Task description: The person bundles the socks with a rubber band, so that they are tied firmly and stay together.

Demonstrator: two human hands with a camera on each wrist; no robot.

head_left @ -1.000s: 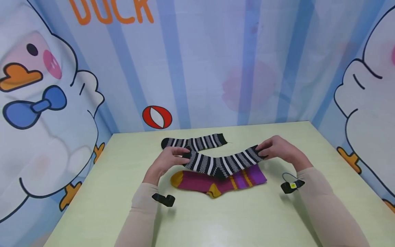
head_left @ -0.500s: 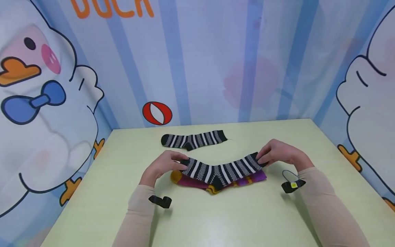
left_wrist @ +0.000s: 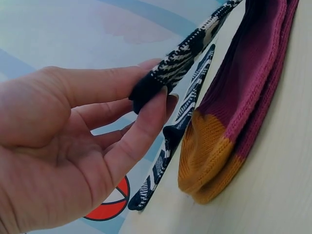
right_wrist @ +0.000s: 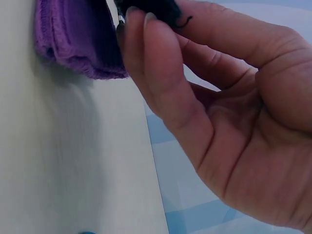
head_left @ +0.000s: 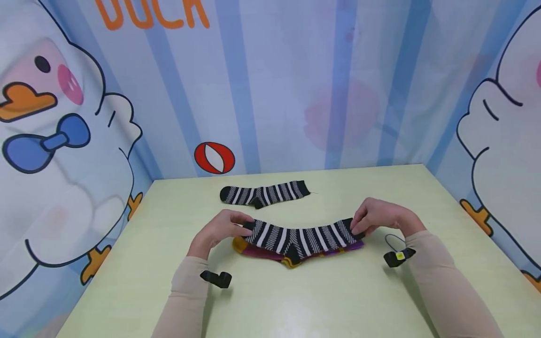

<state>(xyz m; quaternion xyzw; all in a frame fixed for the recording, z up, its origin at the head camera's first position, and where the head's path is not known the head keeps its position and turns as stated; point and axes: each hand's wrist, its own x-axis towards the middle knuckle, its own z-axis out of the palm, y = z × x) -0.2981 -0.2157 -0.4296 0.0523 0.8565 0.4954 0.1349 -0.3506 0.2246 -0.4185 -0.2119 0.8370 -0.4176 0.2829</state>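
A black-and-white striped sock (head_left: pixel 314 240) stretches between both hands, sagging a little at its heel. My left hand (head_left: pixel 221 228) pinches its black toe end, thumb against fingers, also plain in the left wrist view. At the other end my right hand (head_left: pixel 379 217) pinches the dark cuff (right_wrist: pixel 158 9), where a loose thread hangs. Beneath the striped sock lies a maroon sock (head_left: pixel 259 252) with mustard toe and heel, mostly covered in the head view. Its layers look stacked double in the left wrist view, and its purple cuff (right_wrist: pixel 78 36) shows in the right wrist view.
A matching striped sock (head_left: pixel 276 193) lies flat farther back on the pale table (head_left: pixel 296 305), a loose thread at its cuff. Printed cloth walls (head_left: pixel 279 94) with ducks stand behind and at both sides.
Both hands have brought the striped sock down and toward the person, over the maroon sock, covering more of it. The striped sock at the back, partly overlapped before, now shows whole.
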